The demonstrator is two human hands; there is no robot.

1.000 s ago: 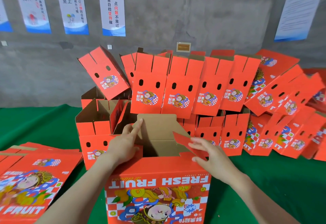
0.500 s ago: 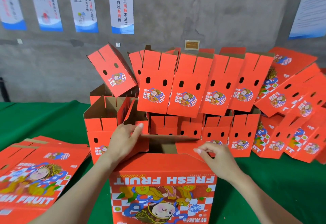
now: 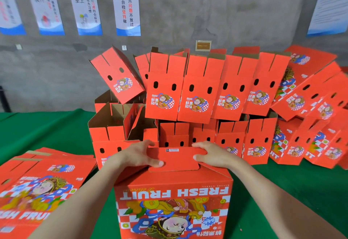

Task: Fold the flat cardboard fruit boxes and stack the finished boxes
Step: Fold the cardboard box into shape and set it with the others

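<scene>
Between left hand [image 3: 137,155] and right hand [image 3: 215,155], flap [image 3: 177,159]

"FRESH FRUIT" runs upside down across the red folded cardboard box [image 3: 175,191] at lower centre, and shows partly on a flat red cardboard sheet [image 3: 28,214] at lower left. A white-and-blue wall poster [image 3: 128,7], upper centre, reads "质量自检坚持做 一点问题不放过".

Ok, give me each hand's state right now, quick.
Left hand: grips the top flap at its left end.
Right hand: grips the same flap's right end.
</scene>
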